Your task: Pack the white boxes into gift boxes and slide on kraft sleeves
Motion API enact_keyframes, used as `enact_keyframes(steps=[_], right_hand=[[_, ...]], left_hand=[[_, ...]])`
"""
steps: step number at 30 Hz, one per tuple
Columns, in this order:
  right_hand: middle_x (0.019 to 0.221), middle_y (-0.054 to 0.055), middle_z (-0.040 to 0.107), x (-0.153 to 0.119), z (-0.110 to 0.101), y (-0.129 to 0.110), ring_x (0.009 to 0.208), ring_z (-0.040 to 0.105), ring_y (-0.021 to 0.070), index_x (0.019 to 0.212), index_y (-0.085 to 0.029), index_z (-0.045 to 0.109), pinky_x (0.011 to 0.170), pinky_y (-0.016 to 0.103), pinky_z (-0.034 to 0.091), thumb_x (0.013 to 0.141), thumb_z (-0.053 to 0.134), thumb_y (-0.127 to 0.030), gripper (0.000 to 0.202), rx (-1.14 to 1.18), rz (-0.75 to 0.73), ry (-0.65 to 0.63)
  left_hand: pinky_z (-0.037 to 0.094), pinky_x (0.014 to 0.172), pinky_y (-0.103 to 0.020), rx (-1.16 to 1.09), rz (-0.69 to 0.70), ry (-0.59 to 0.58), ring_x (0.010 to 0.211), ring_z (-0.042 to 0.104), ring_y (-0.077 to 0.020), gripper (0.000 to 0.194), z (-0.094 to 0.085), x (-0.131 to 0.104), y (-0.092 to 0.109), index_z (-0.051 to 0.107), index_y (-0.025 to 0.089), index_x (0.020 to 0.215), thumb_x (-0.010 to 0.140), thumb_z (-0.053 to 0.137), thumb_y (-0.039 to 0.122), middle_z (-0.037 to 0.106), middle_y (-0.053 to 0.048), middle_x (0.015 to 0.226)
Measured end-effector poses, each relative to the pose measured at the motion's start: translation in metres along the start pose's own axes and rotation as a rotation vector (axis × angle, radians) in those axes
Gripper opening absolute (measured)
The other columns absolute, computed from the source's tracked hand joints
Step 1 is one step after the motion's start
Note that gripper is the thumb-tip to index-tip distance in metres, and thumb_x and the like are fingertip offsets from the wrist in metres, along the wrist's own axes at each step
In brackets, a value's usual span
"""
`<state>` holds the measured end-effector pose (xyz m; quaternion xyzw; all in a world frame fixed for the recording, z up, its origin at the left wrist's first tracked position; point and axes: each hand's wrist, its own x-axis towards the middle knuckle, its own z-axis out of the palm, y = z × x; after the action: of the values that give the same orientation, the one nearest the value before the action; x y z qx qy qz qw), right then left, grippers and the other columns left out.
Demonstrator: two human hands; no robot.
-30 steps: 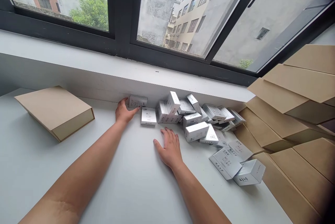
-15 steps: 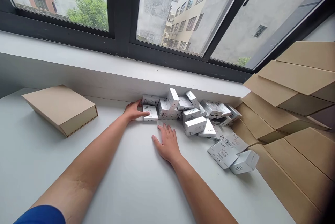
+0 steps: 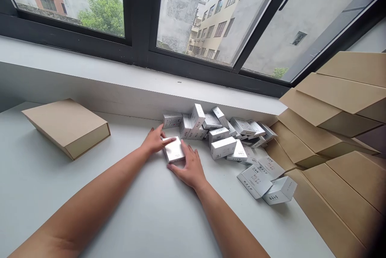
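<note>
A small silver-white carton [image 3: 175, 151] lies on the white table, out in front of the pile, between my two hands. My left hand [image 3: 154, 140] is closed on its left side, with a finger across the top. Against its right side and front corner rests my right hand [image 3: 190, 166], thumb at the near edge and fingers along the side. Just behind stand more of these silver cartons [image 3: 197, 117], some upright and some tilted. Another carton [image 3: 172, 120] lies by the wall, close to my left fingertips.
A beige book-shaped box [image 3: 64, 127] sits on the left of the table. Loose silver cartons [image 3: 224, 147] spread to the right, with a few larger ones [image 3: 256, 179] nearer me. Stacked brown boxes [image 3: 334, 97] line the right side. A window ledge [image 3: 120, 83] bounds the back.
The carton has come away from the pile toward me, with my left hand on it. My right hand, previously flat on the table, now touches the carton's right side.
</note>
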<state>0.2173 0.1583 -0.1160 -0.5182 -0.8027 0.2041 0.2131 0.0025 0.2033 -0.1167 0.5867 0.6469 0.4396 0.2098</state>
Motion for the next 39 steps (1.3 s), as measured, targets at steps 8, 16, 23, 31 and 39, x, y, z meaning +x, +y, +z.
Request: enact_keyframes(steps=[8,16,23,31,39], right_hand=[[0.154,0.008,0.048,-0.002,0.000,-0.011,0.149,0.031,0.0353,0.152,-0.023,0.041,0.124,0.057,0.014,0.080,0.068,-0.064,0.088,-0.019,-0.002,0.035],[0.143,0.008,0.057,-0.001,-0.001,-0.016,0.131,0.052,0.0284,0.149,-0.022,0.042,0.109,0.043,0.043,0.072,0.065,-0.031,0.080,0.159,0.101,0.259],[0.118,0.009,0.064,0.003,-0.004,-0.005,0.112,0.059,0.0270,0.123,-0.020,0.063,0.096,0.040,0.050,0.069,0.051,-0.026,0.056,0.412,0.023,0.510],[0.101,0.007,0.049,-0.010,-0.011,-0.017,0.096,0.055,0.0244,0.095,-0.021,0.059,0.084,0.041,0.050,0.078,0.045,-0.031,0.024,0.500,-0.092,0.772],[0.105,0.008,0.051,-0.025,0.000,-0.040,0.106,0.053,0.0267,0.089,-0.025,0.064,0.097,0.045,0.047,0.082,0.068,-0.047,0.024,0.132,-0.283,0.654]], left_hand=[[0.041,0.107,-0.050,0.154,-0.061,0.109,0.119,0.060,-0.0395,0.062,0.006,0.041,0.006,0.064,0.022,0.116,0.063,0.082,0.049,0.071,-0.013,0.116],[0.054,0.084,-0.032,0.018,0.070,0.203,0.098,0.066,-0.0207,0.032,-0.007,0.012,0.003,0.072,0.023,0.099,0.073,0.055,0.017,0.065,-0.005,0.120],[0.054,0.082,-0.040,0.125,-0.050,0.258,0.090,0.067,-0.0252,0.042,-0.039,-0.052,-0.010,0.060,0.025,0.110,0.069,0.059,0.017,0.064,-0.008,0.115],[0.051,0.065,-0.031,0.071,0.014,0.125,0.069,0.064,-0.0182,0.044,-0.059,-0.102,0.006,0.047,0.027,0.119,0.076,0.056,0.019,0.071,0.001,0.090],[0.021,0.122,-0.056,0.287,0.196,-0.098,0.142,0.043,-0.0353,0.073,-0.048,-0.106,0.007,0.047,0.022,0.140,0.079,0.066,0.058,0.056,-0.015,0.145]])
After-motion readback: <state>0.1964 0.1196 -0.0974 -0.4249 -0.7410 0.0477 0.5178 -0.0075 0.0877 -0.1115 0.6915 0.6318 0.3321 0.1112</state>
